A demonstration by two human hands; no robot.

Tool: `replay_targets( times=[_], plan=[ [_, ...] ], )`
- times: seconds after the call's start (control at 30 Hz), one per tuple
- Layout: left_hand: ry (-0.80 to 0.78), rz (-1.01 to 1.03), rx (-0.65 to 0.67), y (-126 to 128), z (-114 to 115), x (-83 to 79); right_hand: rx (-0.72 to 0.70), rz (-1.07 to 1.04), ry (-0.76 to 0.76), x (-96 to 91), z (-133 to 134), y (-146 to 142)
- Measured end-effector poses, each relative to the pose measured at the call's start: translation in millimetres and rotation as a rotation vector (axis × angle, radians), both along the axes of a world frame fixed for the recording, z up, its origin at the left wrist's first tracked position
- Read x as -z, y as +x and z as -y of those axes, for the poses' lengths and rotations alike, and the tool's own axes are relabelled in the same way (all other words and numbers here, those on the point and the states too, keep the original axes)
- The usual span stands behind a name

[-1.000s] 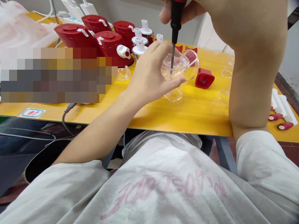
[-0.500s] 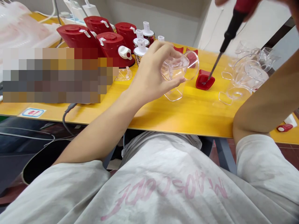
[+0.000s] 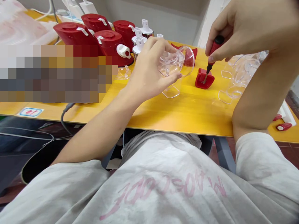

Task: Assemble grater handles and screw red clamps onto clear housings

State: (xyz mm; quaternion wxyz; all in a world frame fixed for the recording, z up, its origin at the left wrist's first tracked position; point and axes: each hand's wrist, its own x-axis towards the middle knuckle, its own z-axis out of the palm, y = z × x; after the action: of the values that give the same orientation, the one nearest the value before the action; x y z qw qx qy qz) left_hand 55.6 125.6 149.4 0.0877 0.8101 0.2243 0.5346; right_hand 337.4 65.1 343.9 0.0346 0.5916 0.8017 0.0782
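Observation:
My left hand (image 3: 149,73) curls around a clear plastic container (image 3: 173,63), thumb at its near side and fingers over the top. A round transparent rim faces right, and a squarish clear loop reaches down toward the table. In my right hand (image 3: 247,28) is a screwdriver (image 3: 216,45) with a red and black handle, gripped between thumb and fingers and pointing down. Its tip is inside a small red dish (image 3: 211,80), among tiny metal pieces that look like screws (image 3: 203,82). My right forearm partly covers more clear containers (image 3: 237,74).
Several red appliance bodies (image 3: 109,43) stand at the back left, beside white-topped metallic cylinders (image 3: 139,45). Red curved parts (image 3: 190,59) lie behind the left hand's container. A grey cable (image 3: 66,110) hangs over the yellow table's (image 3: 187,119) front edge. White and red parts (image 3: 283,126) lie far right.
My right hand has come down into view with the screwdriver, whose tip now sits lower in the red dish and shaft stands steeper. The left hand keeps its hold on the clear container.

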Motion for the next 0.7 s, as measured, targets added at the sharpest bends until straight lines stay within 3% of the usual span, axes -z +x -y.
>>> replay_targets(
  times=[0.33,0.5,0.7],
  plan=[
    [0.059,0.007,0.017,0.7,-5.1,3.1,0.041,0.156,-0.213,13.2,-8.4,-32.1],
    [0.092,-0.023,0.000,0.4,-2.7,1.3,0.049,0.177,-0.235,16.6,-16.9,-33.7],
    [0.131,0.031,0.075,0.6,-5.0,2.2,0.070,0.189,-0.256,22.9,-25.0,-35.6]
  ],
)
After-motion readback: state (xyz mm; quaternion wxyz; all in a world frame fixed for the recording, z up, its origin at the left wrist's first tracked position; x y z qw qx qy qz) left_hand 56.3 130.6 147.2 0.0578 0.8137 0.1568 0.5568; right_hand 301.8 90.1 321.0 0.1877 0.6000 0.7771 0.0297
